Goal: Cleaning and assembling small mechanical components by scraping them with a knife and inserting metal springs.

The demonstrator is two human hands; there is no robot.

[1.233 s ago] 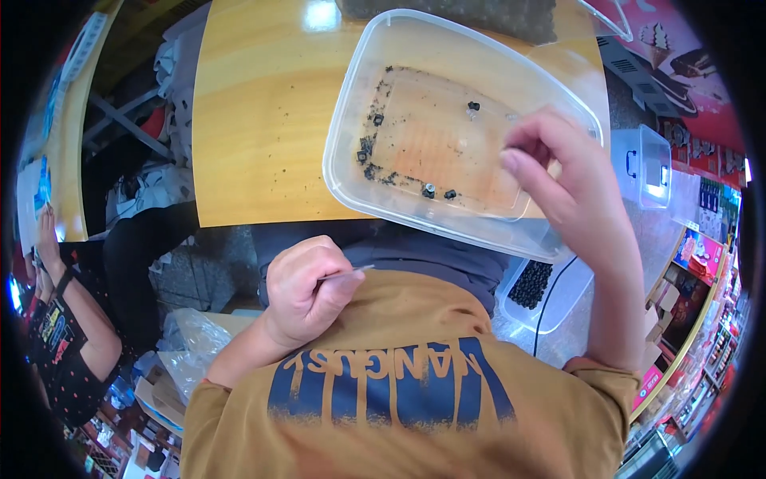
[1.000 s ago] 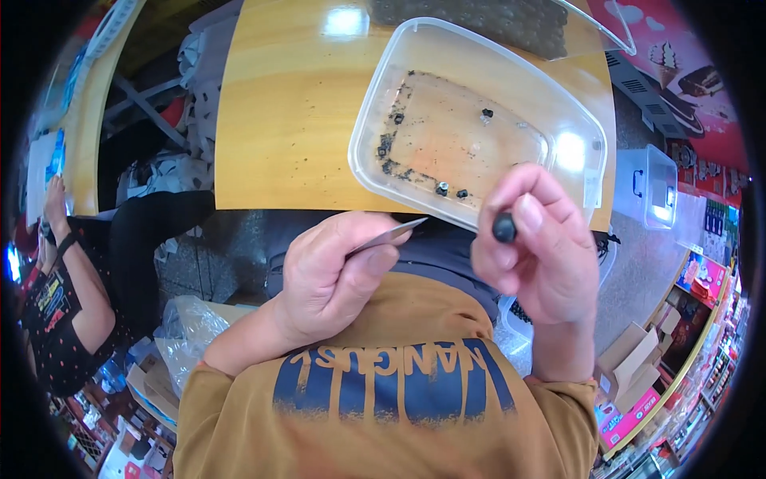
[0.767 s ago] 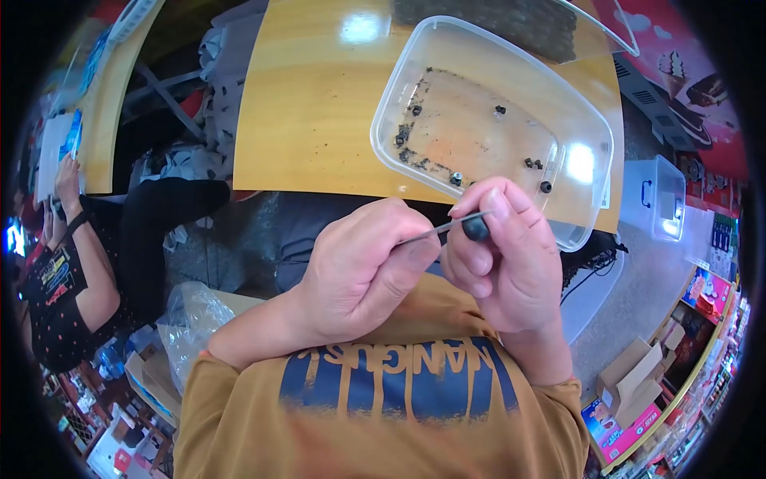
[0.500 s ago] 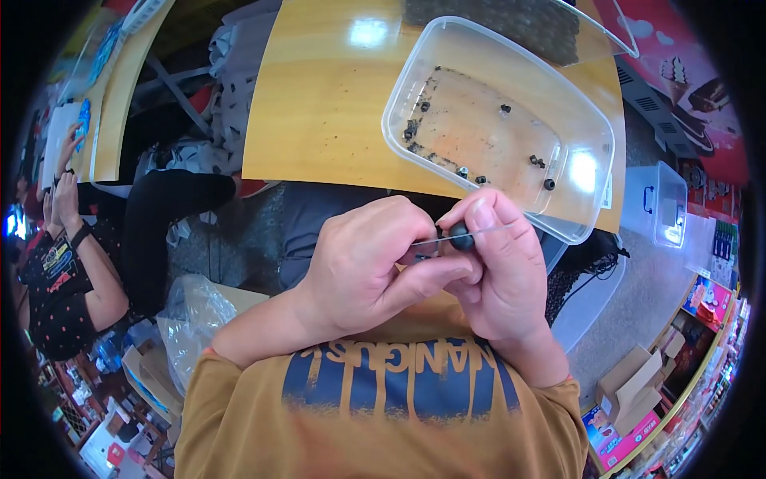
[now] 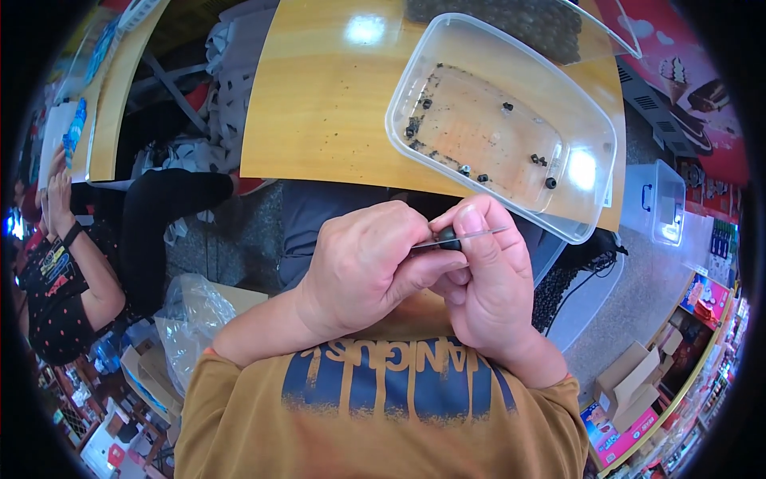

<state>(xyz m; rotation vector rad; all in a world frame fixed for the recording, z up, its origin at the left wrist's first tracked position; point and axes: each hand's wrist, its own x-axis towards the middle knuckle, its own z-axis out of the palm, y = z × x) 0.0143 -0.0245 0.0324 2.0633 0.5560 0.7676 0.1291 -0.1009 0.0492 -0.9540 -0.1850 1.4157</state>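
Observation:
In front of my chest, my left hand [image 5: 355, 259] and my right hand [image 5: 496, 279] meet, fingers bent inward. Between the fingertips sits a small dark round piece [image 5: 448, 239], pinched by my right thumb and fingers. A thin grey strip [image 5: 485, 232], like a narrow blade or wire, runs from my left fingers past the round piece and across my right thumb. My left fingers are closed on its near end, though its grip is mostly hidden. Beyond my hands, a clear plastic tub [image 5: 399, 88] holds several small black pieces [image 5: 550, 183] and dark crumbs.
The tub stands on a yellow wooden table [image 5: 319, 96] strewn with dark specks. A clear container of dark round pieces [image 5: 511, 28] is behind it. At left, another person [image 5: 88, 271] sits at a second table. A lidded clear box [image 5: 658, 203] and opened cartons [image 5: 630, 379] lie right.
My right hand has shifted slightly left and turned, bringing the round piece closer to my left fingers. The strip still crosses my right thumb.

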